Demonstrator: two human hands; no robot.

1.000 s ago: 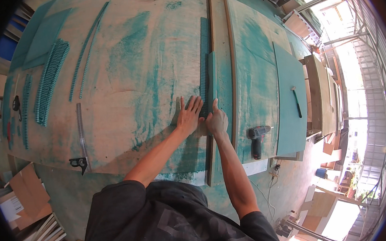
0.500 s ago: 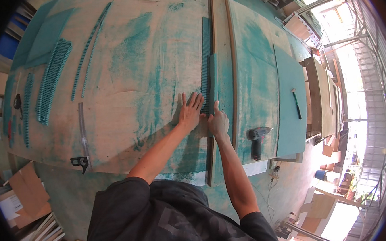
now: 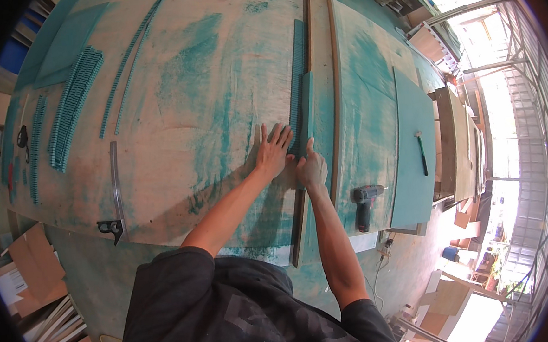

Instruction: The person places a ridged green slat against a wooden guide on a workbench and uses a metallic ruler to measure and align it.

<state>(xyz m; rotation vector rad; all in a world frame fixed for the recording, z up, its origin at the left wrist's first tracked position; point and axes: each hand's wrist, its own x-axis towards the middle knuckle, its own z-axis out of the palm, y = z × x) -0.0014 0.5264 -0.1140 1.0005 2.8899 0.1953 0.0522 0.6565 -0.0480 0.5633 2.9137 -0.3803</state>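
Note:
My left hand (image 3: 274, 152) lies with its fingers spread on the worktable (image 3: 219, 111), fingertips against the lower part of a long ribbed teal strip (image 3: 296, 83). Just right of it, my right hand (image 3: 313, 170) is closed on the near end of a narrow flat teal strip (image 3: 308, 108), index finger stretched along it. The flat strip lies against the ribbed one, along a wooden rail (image 3: 307, 29). My hands cover the near ends of both strips.
A second rail (image 3: 334, 90) runs parallel. Right of it are a cordless drill (image 3: 365, 204) and a hammer (image 3: 422, 154) on a teal panel (image 3: 412, 187). Leftward lie a combination square (image 3: 111, 230), a bundle of ribbed strips (image 3: 74, 112) and loose strips (image 3: 128, 60).
The view has shifted slightly. Both hands keep nearly the same place on the strips, with no clear movement of the strips against the rail.

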